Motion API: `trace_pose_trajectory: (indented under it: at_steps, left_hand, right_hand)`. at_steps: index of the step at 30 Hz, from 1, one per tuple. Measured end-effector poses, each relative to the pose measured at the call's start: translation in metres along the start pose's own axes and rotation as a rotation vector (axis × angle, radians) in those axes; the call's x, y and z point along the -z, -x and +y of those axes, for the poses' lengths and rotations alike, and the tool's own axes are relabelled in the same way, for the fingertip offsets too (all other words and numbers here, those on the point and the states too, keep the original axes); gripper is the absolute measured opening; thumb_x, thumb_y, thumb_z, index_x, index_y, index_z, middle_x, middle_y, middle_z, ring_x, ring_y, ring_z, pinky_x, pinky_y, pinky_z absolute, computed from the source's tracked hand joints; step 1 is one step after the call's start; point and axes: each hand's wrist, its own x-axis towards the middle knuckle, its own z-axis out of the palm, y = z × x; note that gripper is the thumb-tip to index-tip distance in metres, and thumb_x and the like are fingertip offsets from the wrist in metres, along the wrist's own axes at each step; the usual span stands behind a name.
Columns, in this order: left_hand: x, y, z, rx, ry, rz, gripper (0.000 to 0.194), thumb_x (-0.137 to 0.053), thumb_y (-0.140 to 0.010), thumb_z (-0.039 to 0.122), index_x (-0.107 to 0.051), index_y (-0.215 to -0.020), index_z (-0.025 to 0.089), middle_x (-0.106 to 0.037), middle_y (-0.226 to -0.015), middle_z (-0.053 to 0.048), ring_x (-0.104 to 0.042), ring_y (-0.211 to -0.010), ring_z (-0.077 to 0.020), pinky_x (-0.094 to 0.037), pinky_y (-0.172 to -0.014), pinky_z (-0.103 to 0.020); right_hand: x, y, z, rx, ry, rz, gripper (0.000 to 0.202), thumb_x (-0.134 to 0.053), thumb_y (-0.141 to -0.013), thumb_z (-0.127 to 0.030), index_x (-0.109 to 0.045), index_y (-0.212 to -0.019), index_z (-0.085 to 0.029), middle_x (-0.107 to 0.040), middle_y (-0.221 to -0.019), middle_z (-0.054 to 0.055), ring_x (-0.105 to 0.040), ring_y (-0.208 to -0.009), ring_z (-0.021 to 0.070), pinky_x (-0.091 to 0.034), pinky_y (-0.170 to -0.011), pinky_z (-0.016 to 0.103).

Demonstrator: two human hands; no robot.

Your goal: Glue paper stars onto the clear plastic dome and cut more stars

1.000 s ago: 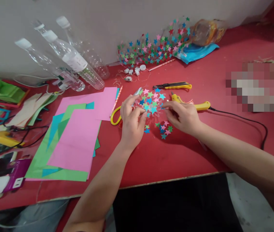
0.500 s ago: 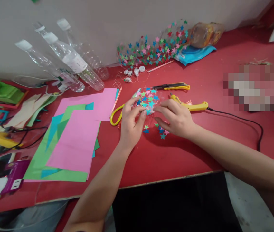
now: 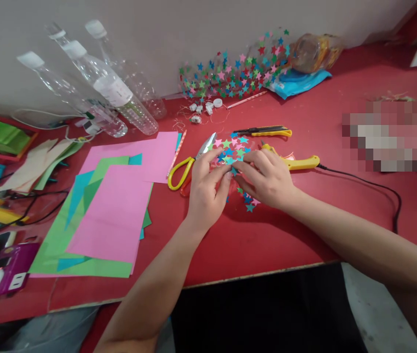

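Observation:
Between my hands is a clear plastic bottle piece [image 3: 227, 145] dotted with pink, green and blue paper stars. My left hand [image 3: 208, 193] is closed on its near left side, thumb and forefinger pressed at the near edge. From the right, my right hand [image 3: 270, 179] pinches the same edge by a blue star [image 3: 234, 170], fingertips close to the left thumb. My fingers hide part of the piece. Several loose paper stars [image 3: 248, 200] lie on the table under my right hand. Yellow-handled scissors [image 3: 182, 172] rest just left of my left hand, partly covered by it.
A yellow glue gun [image 3: 304, 162] with a black cord lies behind my right hand, near a utility knife [image 3: 269, 131]. Coloured paper sheets [image 3: 110, 211] cover the left side. Clear bottles [image 3: 120, 93] and star-covered bottles [image 3: 235, 73] stand along the wall of the red table [image 3: 252, 250].
My left hand has moved slightly right, and the fingertips of both hands have come together at the piece's near edge. More of the scissors now shows. The view has shifted slightly.

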Motion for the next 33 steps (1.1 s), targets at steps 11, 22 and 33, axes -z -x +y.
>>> trace_pose_trajectory:
  at_steps: [11,22,33]
  left_hand:
    - [0.005,-0.001,0.000,-0.031,-0.062,0.049,0.015,-0.052,-0.095,0.021,-0.061,-0.106,0.021,-0.055,-0.132,-0.011,-0.054,-0.124,-0.0235,-0.048,-0.104,-0.045]
    - [0.008,-0.002,-0.025,0.269,0.331,0.261,0.016,-0.058,-0.093,0.037,-0.054,-0.101,0.024,-0.061,-0.117,-0.007,-0.061,-0.114,-0.0180,-0.052,-0.098,-0.037]
    - [0.003,0.000,-0.028,0.325,0.367,0.149,0.025,-0.063,-0.089,0.039,-0.054,-0.108,0.025,-0.058,-0.124,-0.008,-0.058,-0.118,-0.0189,-0.051,-0.099,-0.036]
  right_hand:
    - [0.002,0.006,0.003,-0.033,-0.068,-0.105,0.026,-0.050,-0.093,-0.026,-0.057,-0.117,-0.020,-0.059,-0.099,0.009,-0.051,-0.082,0.0228,-0.044,-0.069,0.037]
    - [0.004,0.006,0.010,-0.051,-0.127,-0.075,0.032,-0.052,-0.088,-0.019,-0.053,-0.120,-0.021,-0.059,-0.104,0.010,-0.055,-0.087,0.0247,-0.048,-0.074,0.040]
    - [0.010,0.008,0.012,-0.058,-0.219,-0.073,0.042,-0.053,-0.084,-0.018,-0.051,-0.125,-0.024,-0.059,-0.110,0.010,-0.057,-0.093,0.0262,-0.048,-0.078,0.043]
